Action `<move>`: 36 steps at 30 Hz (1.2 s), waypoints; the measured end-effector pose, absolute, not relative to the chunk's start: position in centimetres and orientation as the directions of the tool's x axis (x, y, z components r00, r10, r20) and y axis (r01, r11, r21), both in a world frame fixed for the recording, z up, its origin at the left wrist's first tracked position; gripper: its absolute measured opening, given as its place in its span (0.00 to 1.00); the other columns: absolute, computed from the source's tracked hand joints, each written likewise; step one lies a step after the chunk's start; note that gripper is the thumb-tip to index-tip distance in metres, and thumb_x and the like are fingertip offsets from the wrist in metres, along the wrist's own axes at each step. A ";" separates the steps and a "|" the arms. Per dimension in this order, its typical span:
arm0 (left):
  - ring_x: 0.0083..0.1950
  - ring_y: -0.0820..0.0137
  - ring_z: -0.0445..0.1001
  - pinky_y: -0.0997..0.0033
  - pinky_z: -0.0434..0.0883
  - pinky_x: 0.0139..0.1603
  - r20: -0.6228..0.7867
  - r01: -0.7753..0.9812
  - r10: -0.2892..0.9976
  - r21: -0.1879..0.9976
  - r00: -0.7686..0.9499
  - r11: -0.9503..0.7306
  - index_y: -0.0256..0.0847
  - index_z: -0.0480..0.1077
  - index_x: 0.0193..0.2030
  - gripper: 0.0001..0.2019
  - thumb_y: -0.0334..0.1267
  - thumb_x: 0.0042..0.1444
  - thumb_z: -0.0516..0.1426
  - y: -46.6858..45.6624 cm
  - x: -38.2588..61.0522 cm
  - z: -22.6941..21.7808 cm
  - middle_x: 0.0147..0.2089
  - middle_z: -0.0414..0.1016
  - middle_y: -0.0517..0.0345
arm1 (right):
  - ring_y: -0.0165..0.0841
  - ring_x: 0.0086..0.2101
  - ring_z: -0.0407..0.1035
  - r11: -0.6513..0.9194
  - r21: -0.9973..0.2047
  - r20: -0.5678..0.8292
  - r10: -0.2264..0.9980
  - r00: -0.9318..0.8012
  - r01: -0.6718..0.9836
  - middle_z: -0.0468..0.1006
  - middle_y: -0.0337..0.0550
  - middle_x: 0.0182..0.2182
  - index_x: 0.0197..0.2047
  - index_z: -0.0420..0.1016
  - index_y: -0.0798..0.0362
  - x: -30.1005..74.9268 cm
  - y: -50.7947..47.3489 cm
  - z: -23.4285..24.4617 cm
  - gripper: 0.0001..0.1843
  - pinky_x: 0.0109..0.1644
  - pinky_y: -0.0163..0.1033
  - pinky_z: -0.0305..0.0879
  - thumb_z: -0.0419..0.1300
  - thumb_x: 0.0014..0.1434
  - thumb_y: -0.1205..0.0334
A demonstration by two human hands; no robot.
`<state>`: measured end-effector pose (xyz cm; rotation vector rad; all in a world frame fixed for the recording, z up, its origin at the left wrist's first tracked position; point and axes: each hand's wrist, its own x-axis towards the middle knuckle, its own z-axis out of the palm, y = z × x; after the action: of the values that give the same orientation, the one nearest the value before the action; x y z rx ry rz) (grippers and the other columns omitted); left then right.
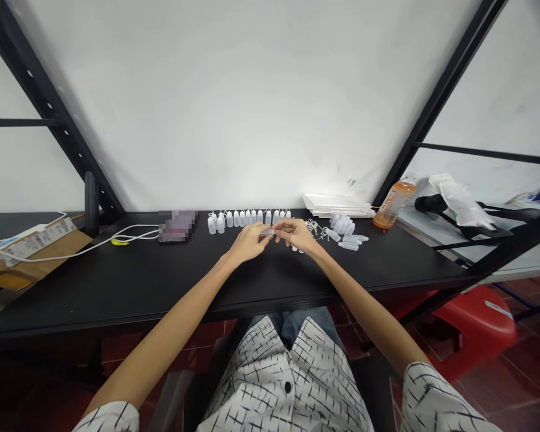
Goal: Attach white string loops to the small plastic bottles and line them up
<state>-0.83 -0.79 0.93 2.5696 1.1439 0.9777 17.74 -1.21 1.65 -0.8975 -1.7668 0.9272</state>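
Note:
In front of me, just above the black table (pixel 162 282), my left hand (pixel 248 241) is closed around a small translucent plastic bottle (pixel 266 233), which lies on its side. My right hand (pixel 296 234) meets it at the bottle's right end, fingertips pinched together; whatever they grip there is too small to make out. Behind both hands stands a row of similar squeeze bottles (pixel 236 218) with white caps. Right of my right hand lie a tangle of white caps with straps (pixel 314 228) and a heap of uncapped bottles (pixel 342 224), several of them on their sides.
A blurred-out flat item (pixel 178 227) with a white cable (pixel 135 228) lies left. White sheets (pixel 337 205) are stacked against the wall, beside an orange drink bottle (pixel 393 204). A cardboard parcel (pixel 36 246) sits far left. Black metal posts (pixel 432 102) flank the table; a red stool (pixel 477 318) is lower right.

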 end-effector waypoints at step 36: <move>0.31 0.69 0.70 0.69 0.64 0.33 0.611 0.635 0.640 0.273 0.466 -0.723 0.39 0.77 0.45 0.11 0.34 0.60 0.55 -0.3 -1.1 0.5 0.35 0.75 0.55 | 0.39 0.34 0.79 0.372 -0.928 0.344 0.859 -0.379 -0.002 0.83 0.49 0.31 0.42 0.82 0.59 18.4 -0.7 1.3 0.24 0.38 0.42 0.77 0.70 0.49 0.49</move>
<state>-1.11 -0.29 0.54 2.6836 1.1669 1.1233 18.41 -0.68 1.26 -0.7664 -1.6909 1.1460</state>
